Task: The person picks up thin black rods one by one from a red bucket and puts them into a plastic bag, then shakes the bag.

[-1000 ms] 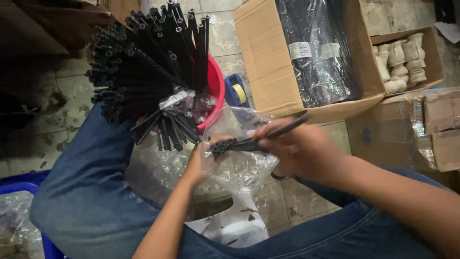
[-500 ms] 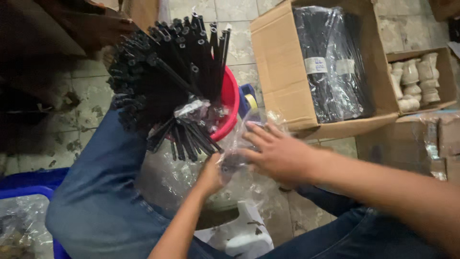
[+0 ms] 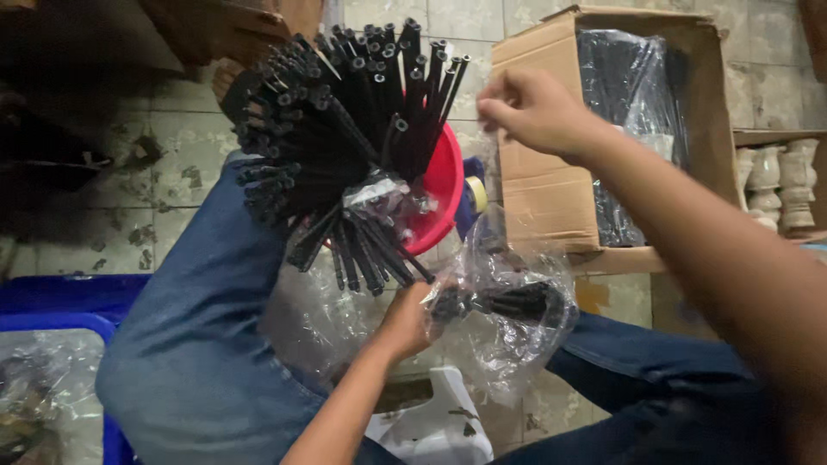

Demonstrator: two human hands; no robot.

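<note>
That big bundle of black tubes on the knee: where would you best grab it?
Probably at the waist of the big bundle of black tubes, where clear plastic wrap cinches it. The tubes fan out above and below that band, so it is the narrowest, tightest part. Come from the right side, where the right hand hovers; the left hand holds a clear bag.

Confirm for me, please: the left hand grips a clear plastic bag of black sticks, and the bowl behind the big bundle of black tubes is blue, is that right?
Not quite: the bowl is red, not blue, as the head view shows. The rest stands: the left hand grips a clear plastic bag of black sticks, and the bowl sits behind the big bundle of black tubes.
</note>
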